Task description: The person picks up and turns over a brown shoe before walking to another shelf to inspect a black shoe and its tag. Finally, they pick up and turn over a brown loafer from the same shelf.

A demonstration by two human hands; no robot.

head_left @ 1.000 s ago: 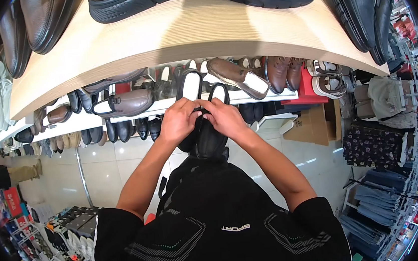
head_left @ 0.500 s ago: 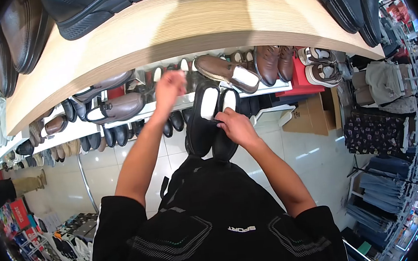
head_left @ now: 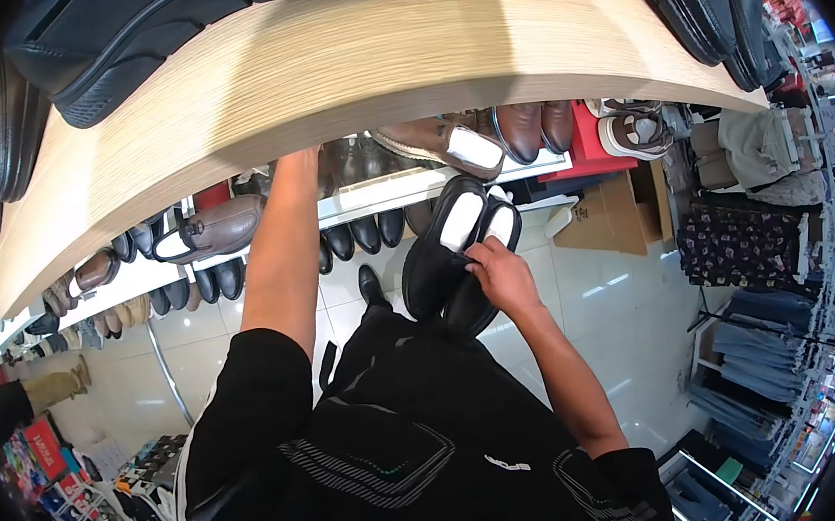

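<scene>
A pair of black slip-on shoes (head_left: 445, 258) with white insoles hangs from my right hand (head_left: 503, 274). My fingers close on their inner edges near the openings, and the soles face away from my view. My left forearm (head_left: 285, 243) reaches under the wooden shelf (head_left: 368, 54), whose front edge hides my left hand. Close beside the held pair, a brown shoe (head_left: 442, 148) with a white insole lies on the lower white shelf (head_left: 371, 200). Left of my forearm, a brown strapped shoe (head_left: 218, 227) lies on that same shelf.
Large dark shoes (head_left: 242, 1) stand on the wooden shelf above. Brown lace-up shoes (head_left: 521, 130) and a red box (head_left: 582, 144) sit at the lower shelf's right. A cardboard box (head_left: 609, 217) is on the floor. Racks of jeans (head_left: 759, 358) and other clothes line the right.
My left hand has gone forward under the wooden shelf, out of sight. My right hand has shifted slightly right and down with the black shoes. The view has moved a little.
</scene>
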